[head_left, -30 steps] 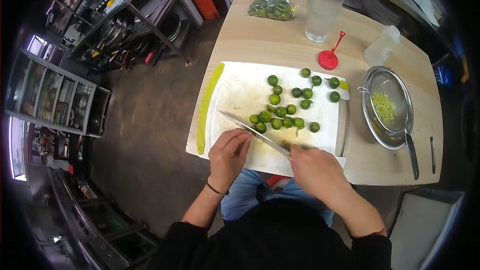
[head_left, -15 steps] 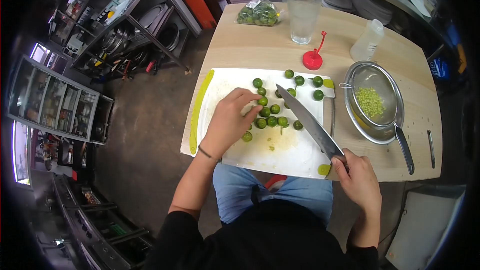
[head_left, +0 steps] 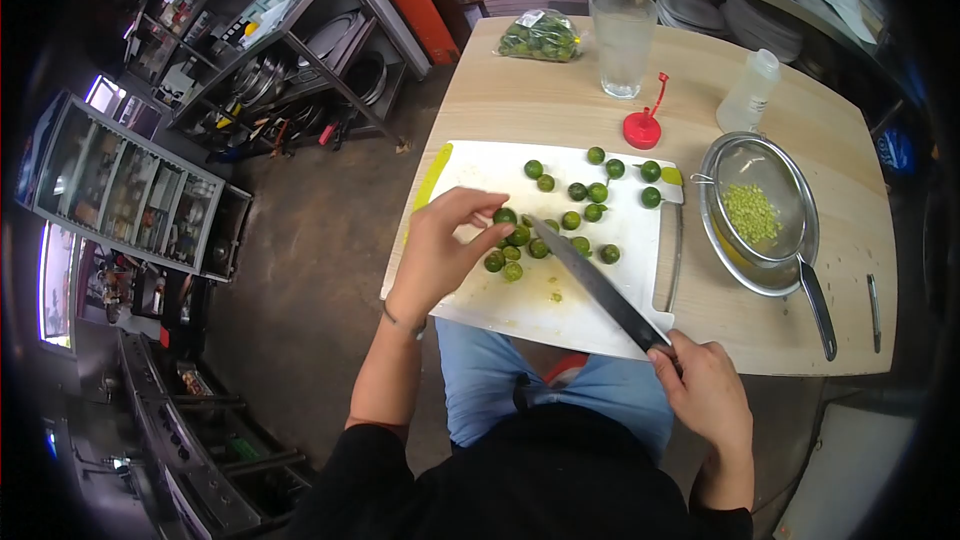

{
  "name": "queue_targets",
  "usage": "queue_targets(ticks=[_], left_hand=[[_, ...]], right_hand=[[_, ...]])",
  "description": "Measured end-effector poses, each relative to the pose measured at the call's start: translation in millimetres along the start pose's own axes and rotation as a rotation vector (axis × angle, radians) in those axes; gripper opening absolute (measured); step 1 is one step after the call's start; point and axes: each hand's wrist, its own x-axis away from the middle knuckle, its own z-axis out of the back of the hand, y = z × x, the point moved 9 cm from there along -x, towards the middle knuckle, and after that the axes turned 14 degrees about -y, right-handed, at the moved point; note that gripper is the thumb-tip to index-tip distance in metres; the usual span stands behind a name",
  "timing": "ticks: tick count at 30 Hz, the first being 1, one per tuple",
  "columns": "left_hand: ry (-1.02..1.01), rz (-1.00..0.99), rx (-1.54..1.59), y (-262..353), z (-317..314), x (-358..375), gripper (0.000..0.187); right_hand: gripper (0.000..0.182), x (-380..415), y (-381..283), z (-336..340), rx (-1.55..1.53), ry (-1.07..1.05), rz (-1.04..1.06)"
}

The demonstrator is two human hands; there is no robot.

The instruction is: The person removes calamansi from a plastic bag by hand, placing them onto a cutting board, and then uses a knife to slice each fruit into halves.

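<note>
1. Left hand (head_left: pixel 440 245): thumb + fingertips pinched on one small green lime (head_left: pixel 505 216), held just above the cutting board (head_left: pixel 470 172)
2. Right hand (head_left: pixel 705 395): fist wrapped round the knife (head_left: pixel 590 280) handle at the board's near-right corner; long narrow steel blade slants up-left, its tip just beside the pinched lime
3. Obstructions: a tight cluster of approx 6 limes (head_left: pixel 515 248) lies directly under and beside the left fingertips, between grip and blade; the blade crosses the board's middle
4. Beyond the grip, further from the person: approx 9 more loose limes (head_left: pixel 590 190), round, glossy, some w/ stems; total on board approx 16, exact count uncertain where they overlap
5. Board: white plastic, rectangular, w/ green edge strip on the left-hand side, wet yellowish stain near the blade
6. Right of the blade: 1 round metal strainer (head_left: pixel 790 195) w/ long handle, sat in a metal bowl, pale green bits inside
7. Far side of the wooden table (head_left: pixel 540 100): 1 clear glass (head_left: pixel 622 30), 1 red cap (head_left: pixel 642 128), 1 translucent plastic bottle (head_left: pixel 748 92), 1 clear bag of limes (head_left: pixel 540 35)
8. All far-side items sit well apart from both hands
</note>
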Motion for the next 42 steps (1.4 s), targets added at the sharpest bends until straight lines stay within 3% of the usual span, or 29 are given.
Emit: queue_targets(ticks=[3, 5, 9, 14, 20, 28, 35, 42], left_hand=[[0.070, -0.014, 0.019, -1, 7, 41, 0.034], [0.191, -0.104, -0.092, -4, -1, 66, 0.031], [0.247, -0.077, -0.109, -19, -26, 89, 0.027], [0.271, -0.115, -0.195, -14, -19, 92, 0.026], [0.239, -0.023, -0.170, -24, -17, 89, 0.023], [0.357, 0.001, -0.185, -25, -19, 93, 0.012], [0.388, 0.014, -0.127, -32, -21, 93, 0.016], [0.362, -0.031, -0.131, -28, -20, 90, 0.013]], right_hand=[[0.019, -9, -12, -17, 0.044, -0.044, 0.073], [0.018, -15, -23, -24, 0.108, -0.022, 0.112], [0.018, -23, -40, -29, 0.177, 0.001, 0.135], [0.017, -25, -65, -38, 0.322, 0.019, 0.201], [0.016, -28, -65, -44, 0.323, 0.002, 0.208], [0.017, -25, -73, -39, 0.353, -0.057, 0.167], [0.017, -29, -74, -40, 0.378, -0.112, 0.136], [0.007, -80, -97, -65, 0.358, -0.156, 0.192]])
